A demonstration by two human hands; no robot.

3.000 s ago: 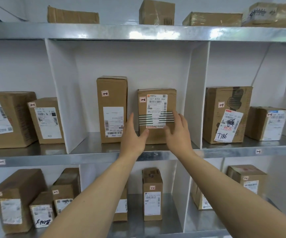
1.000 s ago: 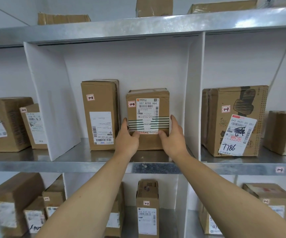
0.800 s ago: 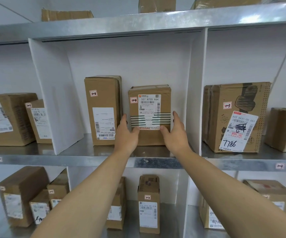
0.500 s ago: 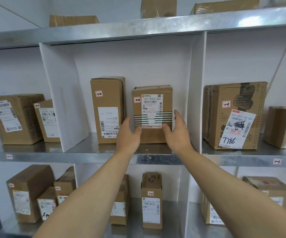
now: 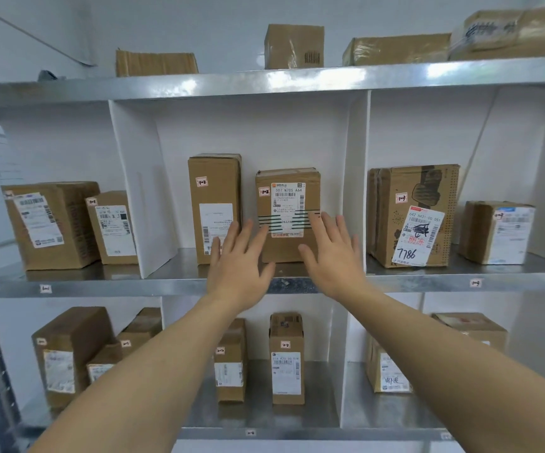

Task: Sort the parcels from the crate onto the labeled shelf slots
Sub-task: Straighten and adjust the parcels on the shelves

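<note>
Between my hands, the parcel (image 5: 287, 214) at twelve o'clock reads "507 N705 A64" with a tag "1-2"; at three o'clock, a box (image 5: 415, 217) bears "642 N431-00 051" and handwritten "7786".

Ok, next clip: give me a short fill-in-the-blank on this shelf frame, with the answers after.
1. The striped-label parcel stands in the ____ slot of the middle shelf.
2. Both the left hand and the right hand are ____, fingers spread.
3. The handwritten number on the right slot's big box is ____.

Answers: centre; open; 7786
</note>
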